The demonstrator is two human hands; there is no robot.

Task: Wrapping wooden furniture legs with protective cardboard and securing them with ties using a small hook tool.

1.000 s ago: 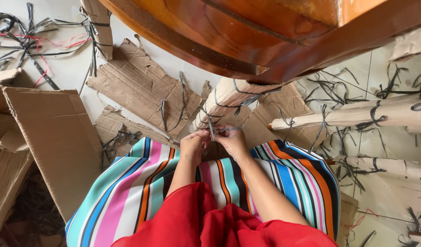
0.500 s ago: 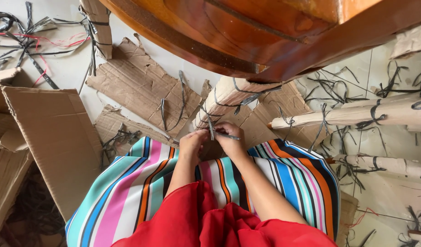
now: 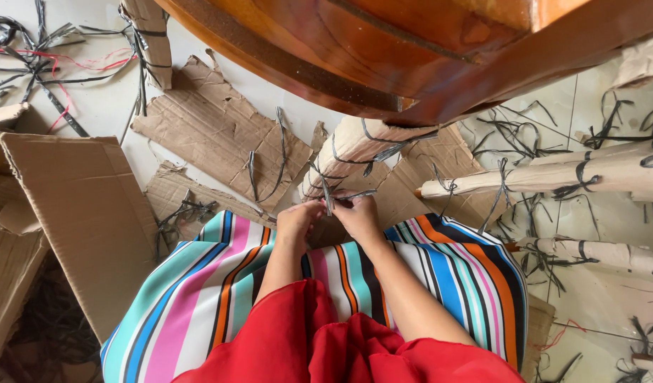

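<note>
packages: flattened brown cardboard box [image 3: 78, 213], left floor; labels: none | signs, screens: none

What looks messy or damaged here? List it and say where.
Torn cardboard lies on the floor, edges ragged. Loose black straps sprawl at top left, more straps at right. Both hands, left hand and right hand, pinch a strap on the wrapped leg.

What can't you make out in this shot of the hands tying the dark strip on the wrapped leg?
- Head view: the left hand and right hand cover the knot in the dark strip.
- The wrapped leg has its top hidden behind the wooden frame.
- The wooden frame is cut off by the top edge.
- The far strips are too thin to tell apart.
</note>
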